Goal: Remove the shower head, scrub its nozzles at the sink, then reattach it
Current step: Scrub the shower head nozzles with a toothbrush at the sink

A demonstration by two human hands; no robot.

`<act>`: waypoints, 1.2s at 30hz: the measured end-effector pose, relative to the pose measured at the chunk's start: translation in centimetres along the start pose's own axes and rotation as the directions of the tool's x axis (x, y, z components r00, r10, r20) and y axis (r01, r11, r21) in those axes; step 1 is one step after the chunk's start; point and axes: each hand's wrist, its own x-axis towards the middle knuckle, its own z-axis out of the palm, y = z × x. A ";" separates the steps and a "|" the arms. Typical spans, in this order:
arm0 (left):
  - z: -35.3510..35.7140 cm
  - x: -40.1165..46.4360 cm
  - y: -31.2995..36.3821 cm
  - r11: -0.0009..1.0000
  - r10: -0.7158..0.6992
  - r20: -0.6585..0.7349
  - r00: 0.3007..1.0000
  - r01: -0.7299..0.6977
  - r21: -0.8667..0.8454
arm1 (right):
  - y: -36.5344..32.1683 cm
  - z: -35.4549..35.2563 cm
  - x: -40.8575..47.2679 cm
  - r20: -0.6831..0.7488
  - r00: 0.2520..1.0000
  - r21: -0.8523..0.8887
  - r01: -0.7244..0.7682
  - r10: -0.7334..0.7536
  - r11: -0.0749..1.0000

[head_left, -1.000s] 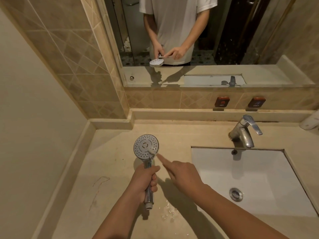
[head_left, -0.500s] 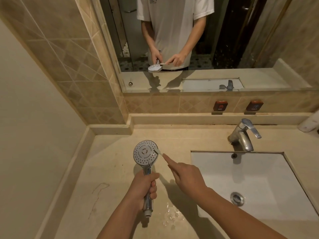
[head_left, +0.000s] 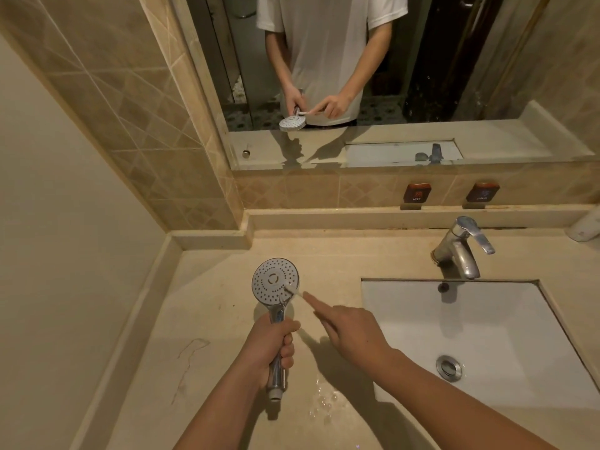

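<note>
The detached chrome shower head (head_left: 275,280) is held over the beige counter, left of the sink, its round nozzle face turned up toward me. My left hand (head_left: 272,344) grips its handle, whose threaded end sticks out below the fist. My right hand (head_left: 350,331) holds a small white brush (head_left: 293,291), forefinger stretched along it; the brush tip lies on the lower right rim of the nozzle face. Most of the brush handle is hidden inside the hand.
A white rectangular sink (head_left: 461,326) with a drain (head_left: 449,367) lies to the right, a chrome faucet (head_left: 461,246) behind it. Water drops (head_left: 324,401) sit on the counter (head_left: 207,319) below my hands. A wall borders the left; the mirror (head_left: 373,76) hangs above.
The brush tip has shifted slightly across the lower right part of the nozzle face. My left hand keeps its hold on the handle. The view has tilted a little.
</note>
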 end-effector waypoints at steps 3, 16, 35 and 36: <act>0.2 0.0 -0.6 1.000 -0.010 0.013 1.000 0.009 0.025 | 0.6 -0.4 0.3 -0.044 0.992 0.035 -0.113 0.114 0.993; -1.4 0.3 -6.3 0.981 -0.098 0.052 0.994 0.088 0.173 | 0.7 2.5 -3.6 0.084 0.988 0.098 -0.137 0.129 0.986; -0.9 -0.2 -4.2 0.988 -0.032 0.014 0.999 0.029 0.152 | 0.5 1.3 -0.7 0.017 0.987 0.093 -0.160 0.159 0.983; -0.8 -0.3 -4.2 0.978 -0.005 -0.004 1.000 0.005 0.208 | 0.2 1.3 -0.7 0.047 0.994 0.062 -0.097 0.094 0.993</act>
